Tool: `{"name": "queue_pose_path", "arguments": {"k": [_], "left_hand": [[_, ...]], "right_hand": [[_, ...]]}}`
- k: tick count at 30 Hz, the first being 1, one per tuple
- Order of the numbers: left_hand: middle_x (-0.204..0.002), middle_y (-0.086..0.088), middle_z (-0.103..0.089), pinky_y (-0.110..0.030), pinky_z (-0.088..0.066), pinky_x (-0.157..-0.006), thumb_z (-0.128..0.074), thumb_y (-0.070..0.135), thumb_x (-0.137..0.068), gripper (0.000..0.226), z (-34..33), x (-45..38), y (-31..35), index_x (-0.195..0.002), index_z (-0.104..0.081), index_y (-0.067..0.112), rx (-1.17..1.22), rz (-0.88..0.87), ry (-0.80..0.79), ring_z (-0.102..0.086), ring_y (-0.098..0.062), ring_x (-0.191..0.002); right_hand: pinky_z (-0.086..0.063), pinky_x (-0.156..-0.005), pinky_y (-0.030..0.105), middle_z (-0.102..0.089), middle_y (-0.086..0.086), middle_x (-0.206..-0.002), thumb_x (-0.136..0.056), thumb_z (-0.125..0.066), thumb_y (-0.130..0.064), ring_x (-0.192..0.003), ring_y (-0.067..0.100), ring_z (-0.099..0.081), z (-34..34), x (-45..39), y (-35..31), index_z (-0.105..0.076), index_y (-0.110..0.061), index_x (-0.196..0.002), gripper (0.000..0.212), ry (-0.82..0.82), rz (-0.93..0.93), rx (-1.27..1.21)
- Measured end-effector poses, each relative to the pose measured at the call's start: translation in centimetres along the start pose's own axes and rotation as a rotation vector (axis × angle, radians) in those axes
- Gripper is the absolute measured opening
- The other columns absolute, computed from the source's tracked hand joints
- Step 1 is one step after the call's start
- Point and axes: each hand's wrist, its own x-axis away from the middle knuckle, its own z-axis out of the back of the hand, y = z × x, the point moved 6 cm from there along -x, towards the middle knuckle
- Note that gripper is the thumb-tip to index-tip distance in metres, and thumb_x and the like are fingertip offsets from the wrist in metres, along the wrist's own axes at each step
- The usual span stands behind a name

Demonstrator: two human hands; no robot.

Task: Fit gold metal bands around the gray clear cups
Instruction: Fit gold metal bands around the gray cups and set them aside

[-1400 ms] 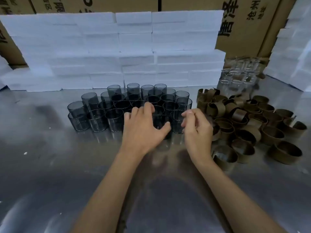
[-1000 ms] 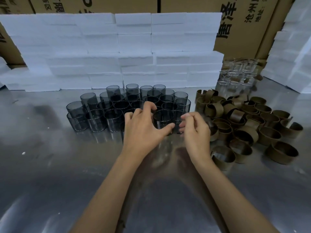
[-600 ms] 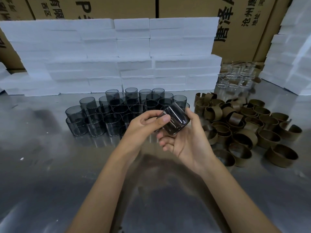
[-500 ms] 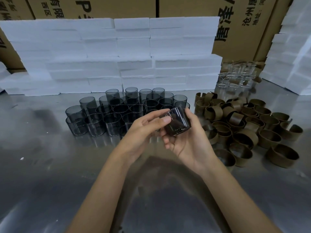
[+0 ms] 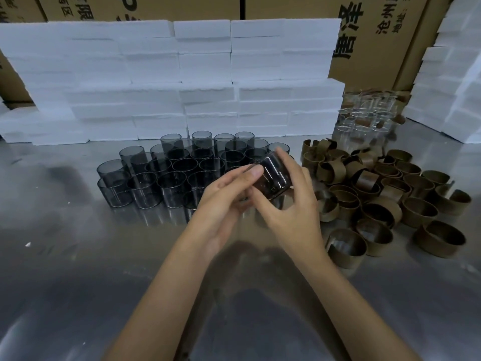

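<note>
While right hand [image 5: 291, 204] grips tilted gray cup [image 5: 273, 178], left hand [image 5: 223, 199] fingers pinch its rim; gold bands [image 5: 390, 194] lie right, nearer right hand.

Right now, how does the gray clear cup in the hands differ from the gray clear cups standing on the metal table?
The held gray clear cup is tilted, lifted and gripped by both the left hand and right hand. The standing gray clear cups are upright, untouched and clustered on the metal table. Both kinds look alike in tint and shape.

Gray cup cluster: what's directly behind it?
Behind the gray cup cluster a wall of stacked white foam blocks stands on the metal table, cardboard cartons above. The cups hide the wall's base there.
</note>
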Motion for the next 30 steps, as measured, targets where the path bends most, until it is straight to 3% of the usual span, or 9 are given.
{"name": "queue_pose_path", "arguments": {"k": [3,6,9,11,13,16,22,26,30], "left_hand": [[-0.123,-0.013,-0.073,-0.037,-0.051,-0.107,-0.074,0.037,-0.081,0.040,0.1,0.0,0.2,-0.114,-0.078,0.016,0.068,0.005,-0.008,-0.066,-0.027,-0.116],[-0.129,-0.016,-0.070,-0.037,-0.045,-0.106,-0.072,0.039,-0.086,0.048,0.3,0.1,0.6,-0.126,-0.071,0.012,0.023,-0.025,-0.027,-0.066,-0.020,-0.111],[-0.112,-0.009,-0.074,-0.035,-0.044,-0.090,-0.063,0.044,-0.088,0.057,-0.2,0.3,0.8,-0.133,-0.066,0.009,-0.058,-0.032,-0.118,-0.063,-0.017,-0.096],[-0.097,-0.001,-0.072,-0.032,-0.043,-0.084,-0.060,0.046,-0.089,0.058,-0.4,0.4,0.7,-0.134,-0.065,0.011,-0.084,-0.020,-0.156,-0.059,-0.012,-0.084],[-0.112,-0.009,-0.070,-0.032,-0.042,-0.091,-0.058,0.045,-0.090,0.057,-0.5,0.3,0.6,-0.136,-0.065,0.013,-0.092,-0.023,-0.155,-0.060,-0.013,-0.092],[-0.117,-0.008,-0.071,-0.028,-0.045,-0.082,-0.059,0.046,-0.091,0.055,-0.7,0.3,0.8,-0.135,-0.065,0.014,-0.085,-0.042,-0.158,-0.062,-0.009,-0.085],[-0.132,-0.015,-0.067,-0.025,-0.052,-0.080,-0.059,0.049,-0.089,0.062,-0.3,0.3,1.2,-0.137,-0.062,0.009,-0.088,-0.075,-0.084,-0.064,-0.019,-0.105],[-0.138,-0.007,-0.066,-0.034,-0.050,-0.100,-0.064,0.034,-0.093,0.049,-0.1,0.1,1.5,-0.138,-0.060,0.014,-0.020,-0.113,-0.142,-0.063,-0.019,-0.124],[-0.138,-0.003,-0.066,-0.036,-0.044,-0.111,-0.066,0.016,-0.091,0.054,-0.3,0.1,1.8,-0.144,-0.054,0.013,-0.104,-0.211,-0.175,-0.058,-0.019,-0.133]], "right_hand": [[-0.053,-0.087,0.021,-0.065,-0.004,-0.124,-0.076,-0.075,-0.054,-0.108,0.004,-0.067,-0.4,-0.4,1.2,-0.050,-0.026,-0.145,0.078,-0.050,-0.289,-0.358],[-0.057,-0.069,0.031,-0.071,0.012,-0.097,-0.081,-0.059,-0.072,-0.080,0.020,-0.071,-1.4,0.0,2.3,-0.062,-0.008,-0.123,0.077,-0.184,-0.674,-0.792],[-0.059,-0.064,0.032,-0.071,0.022,-0.091,-0.086,-0.041,-0.080,-0.075,0.027,-0.070,-2.3,1.1,1.6,-0.063,0.003,-0.119,0.091,-0.426,-0.851,-1.016],[-0.059,-0.063,0.029,-0.071,0.020,-0.087,-0.087,-0.044,-0.074,-0.070,0.024,-0.070,-2.6,1.3,1.4,-0.063,0.003,-0.116,0.085,-0.489,-0.867,-1.065],[-0.058,-0.063,0.026,-0.068,0.016,-0.082,-0.089,-0.050,-0.066,-0.067,0.020,-0.067,-2.4,1.0,1.4,-0.063,0.002,-0.114,0.074,-0.446,-0.857,-1.076],[-0.059,-0.067,0.028,-0.067,0.017,-0.084,-0.087,-0.057,-0.058,-0.071,0.021,-0.066,-2.0,0.5,1.8,-0.069,0.001,-0.107,0.063,-0.348,-0.819,-1.064],[-0.057,-0.086,0.029,-0.068,0.019,-0.115,-0.088,-0.068,-0.030,-0.098,0.025,-0.068,-1.7,0.2,1.2,-0.063,-0.006,-0.130,0.048,-0.335,-0.653,-1.045],[-0.051,-0.105,0.033,-0.064,0.014,-0.133,-0.092,-0.059,-0.014,-0.121,0.028,-0.062,-1.2,-0.3,0.9,-0.051,-0.010,-0.146,0.054,-0.356,-0.563,-1.039],[-0.036,-0.120,0.042,-0.047,0.022,-0.153,-0.096,-0.048,-0.003,-0.139,0.034,-0.050,-1.0,-0.4,0.6,-0.037,-0.003,-0.154,0.059,-0.334,-0.575,-1.182]]}}
